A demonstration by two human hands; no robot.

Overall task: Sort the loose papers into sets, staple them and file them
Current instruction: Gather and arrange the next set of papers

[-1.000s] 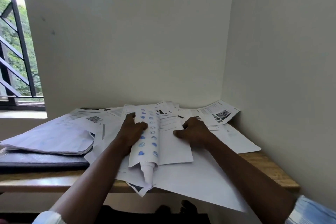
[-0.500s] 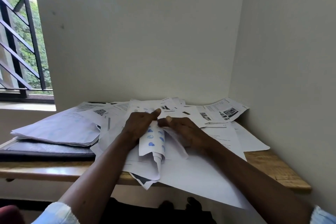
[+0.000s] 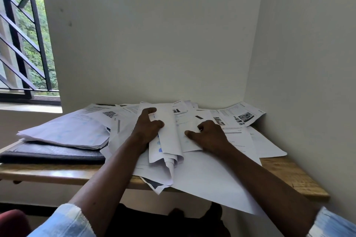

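**Occluded and Unresolved Areas**

A stack of white papers [image 3: 63, 132] covers much of the black leather folder [image 3: 50, 153]. Print on the loose white sheets [image 3: 231, 116] is too small to read. Of the left hand [image 3: 147, 127], gripping a curled white sheet [image 3: 169, 140], only two digits show. The right hand's [image 3: 209, 136] fingertips are hidden; its grip is indeterminate. The bottom edge crops the light blue sleeves [image 3: 63, 221].

Wooden table [image 3: 285, 171] in corner, far edge against white back wall [image 3: 154, 34], right edge along white side wall [image 3: 308, 63]. Beyond table's left edge, window with dark metal grille [image 3: 14, 31], green foliage [image 3: 27, 25] outside, pale sill [image 3: 28, 107] beneath. Below near-left corner, dark red rounded object [image 3: 11, 221], possibly chair.
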